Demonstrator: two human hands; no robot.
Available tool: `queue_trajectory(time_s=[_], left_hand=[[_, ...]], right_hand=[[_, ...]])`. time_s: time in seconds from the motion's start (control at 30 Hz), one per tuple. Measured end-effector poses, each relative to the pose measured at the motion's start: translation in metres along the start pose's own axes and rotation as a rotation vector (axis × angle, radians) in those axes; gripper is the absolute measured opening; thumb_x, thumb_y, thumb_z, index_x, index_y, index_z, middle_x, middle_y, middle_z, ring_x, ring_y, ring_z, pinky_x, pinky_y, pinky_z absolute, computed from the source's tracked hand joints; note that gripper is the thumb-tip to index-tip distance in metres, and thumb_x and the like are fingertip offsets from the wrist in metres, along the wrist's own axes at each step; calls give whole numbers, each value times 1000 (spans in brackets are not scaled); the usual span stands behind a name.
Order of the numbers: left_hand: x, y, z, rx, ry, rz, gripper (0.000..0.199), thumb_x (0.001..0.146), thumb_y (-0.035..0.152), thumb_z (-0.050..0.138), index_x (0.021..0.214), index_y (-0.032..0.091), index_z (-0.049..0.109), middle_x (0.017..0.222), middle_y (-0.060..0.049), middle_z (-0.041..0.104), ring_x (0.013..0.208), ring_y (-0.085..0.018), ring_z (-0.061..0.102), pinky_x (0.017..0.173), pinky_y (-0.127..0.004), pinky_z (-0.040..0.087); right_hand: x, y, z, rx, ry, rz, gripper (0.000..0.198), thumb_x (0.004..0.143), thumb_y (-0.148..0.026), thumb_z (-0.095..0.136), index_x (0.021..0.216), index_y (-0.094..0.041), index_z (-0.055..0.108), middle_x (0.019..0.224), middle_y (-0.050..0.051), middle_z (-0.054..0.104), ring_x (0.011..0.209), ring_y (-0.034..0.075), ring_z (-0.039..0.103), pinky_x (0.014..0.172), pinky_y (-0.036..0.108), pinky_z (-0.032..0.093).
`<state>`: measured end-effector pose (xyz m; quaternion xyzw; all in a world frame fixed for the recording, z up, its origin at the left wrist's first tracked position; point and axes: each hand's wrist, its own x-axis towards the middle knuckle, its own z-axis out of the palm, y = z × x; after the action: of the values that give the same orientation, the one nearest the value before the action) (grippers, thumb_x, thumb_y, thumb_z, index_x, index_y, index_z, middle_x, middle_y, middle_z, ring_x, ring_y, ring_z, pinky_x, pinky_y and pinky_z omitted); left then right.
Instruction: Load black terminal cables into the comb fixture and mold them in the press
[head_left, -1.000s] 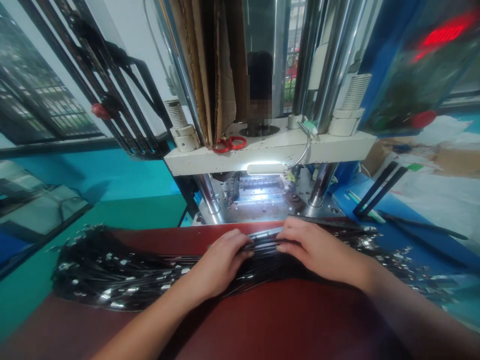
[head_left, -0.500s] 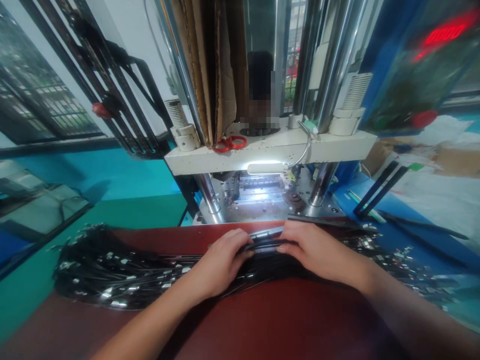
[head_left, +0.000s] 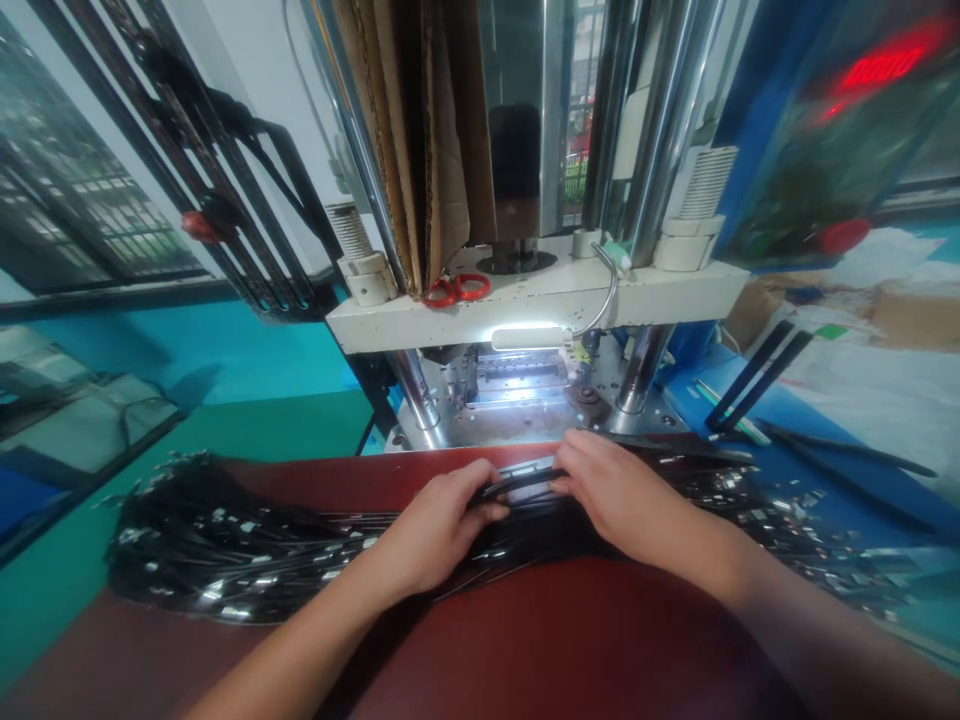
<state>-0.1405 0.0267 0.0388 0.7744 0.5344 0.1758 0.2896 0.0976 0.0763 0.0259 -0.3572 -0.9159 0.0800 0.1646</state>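
Note:
My left hand [head_left: 442, 520] pinches a few thin black cables [head_left: 531, 481] between thumb and fingers. On the other side my right hand [head_left: 619, 495] has its fingers closed on the same cables, so a short stretch runs between the two hands. Just behind that stretch lies a pale metal strip [head_left: 536, 464], partly covered by my fingers. Beneath my hands a thick bundle of black cables [head_left: 225, 555] spreads across the dark red board [head_left: 570, 640]. Shiny metal ends show at the left and right of the bundle. The fingertips of both hands are partly hidden.
Behind the board stands a press with a cream plate [head_left: 450, 325], a lit lamp [head_left: 529, 338] and a metal die [head_left: 517, 375]. Red-handled scissors [head_left: 471, 288] lie on the plate beside cardboard [head_left: 442, 150]. Black strips [head_left: 757, 370] are on the blue surface at right.
The cables between my hands were spread as separate strands and are now drawn together, a little higher. My right hand has shifted slightly to the left and up. The view has moved slightly.

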Motion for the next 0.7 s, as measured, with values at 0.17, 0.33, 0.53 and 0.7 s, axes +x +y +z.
queue_trajectory(time_s=[0.17, 0.33, 0.53, 0.7], left_hand=[[0, 0, 0, -4, 19, -4, 6, 92, 26, 51, 90, 20, 53, 87, 1, 60, 77, -14, 54, 69, -25, 39], [0, 0, 2, -2, 36, -19, 7, 92, 27, 52, 91, 20, 53, 88, 1, 61, 79, -15, 54, 71, -26, 39], [0, 3, 2, -29, 104, -6, 8, 94, 28, 50, 91, 21, 54, 90, 2, 63, 81, -15, 55, 74, -26, 39], [-5, 5, -3, -26, 212, 61, 11, 97, 28, 45, 93, 22, 54, 90, 1, 61, 80, -14, 54, 74, -26, 40]], right_hand=[[2, -1, 3, -62, 52, -24, 19, 98, -19, 46, 80, -19, 49, 89, 6, 53, 86, 24, 47, 77, 41, 42], [3, -3, 4, -76, 29, -16, 15, 98, -19, 47, 84, -17, 51, 86, 6, 55, 79, 22, 50, 77, 42, 43], [3, -4, 2, -58, 53, -7, 16, 98, -19, 50, 82, -17, 53, 84, 7, 59, 79, 23, 54, 75, 39, 44], [1, -9, -4, 65, 62, 0, 12, 99, -24, 47, 92, -18, 55, 91, 9, 65, 87, 23, 57, 78, 37, 44]])
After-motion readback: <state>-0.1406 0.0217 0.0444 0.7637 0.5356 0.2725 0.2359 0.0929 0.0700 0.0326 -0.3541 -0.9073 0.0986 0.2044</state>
